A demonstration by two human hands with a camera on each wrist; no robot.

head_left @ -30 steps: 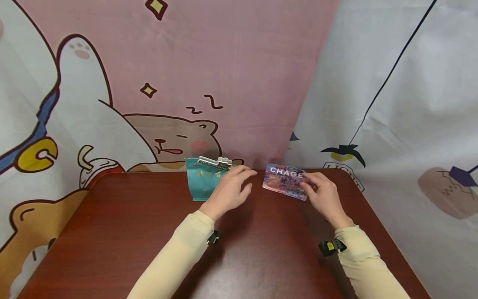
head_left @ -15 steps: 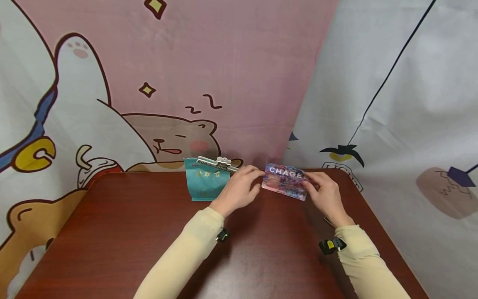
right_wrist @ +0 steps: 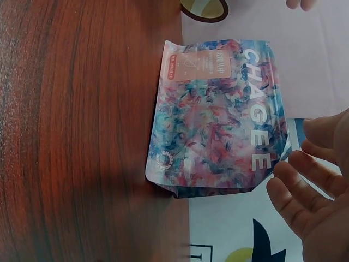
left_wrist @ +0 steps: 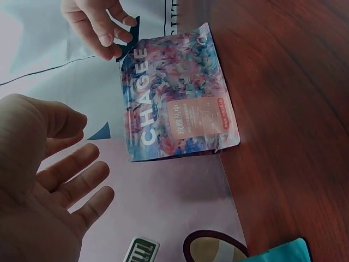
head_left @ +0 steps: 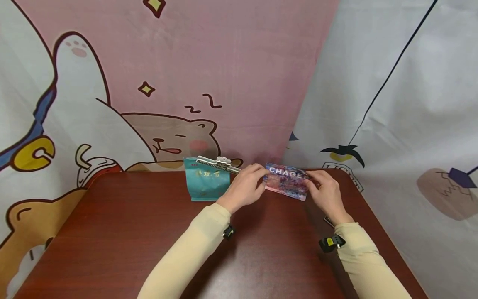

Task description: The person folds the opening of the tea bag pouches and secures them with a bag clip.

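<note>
I see both hands, left and right, flanking the upright CHAGEE pouch, grip wide, nothing held; teal pouch already clipped.

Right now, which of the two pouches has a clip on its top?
The teal pouch on the left; a white clip spans its top. The colourful CHAGEE pouch has none.

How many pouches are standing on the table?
2. The teal pouch, with a clip on top, stands left of the left hand; the multicoloured CHAGEE pouch stands between both hands. None seems hidden.
</note>
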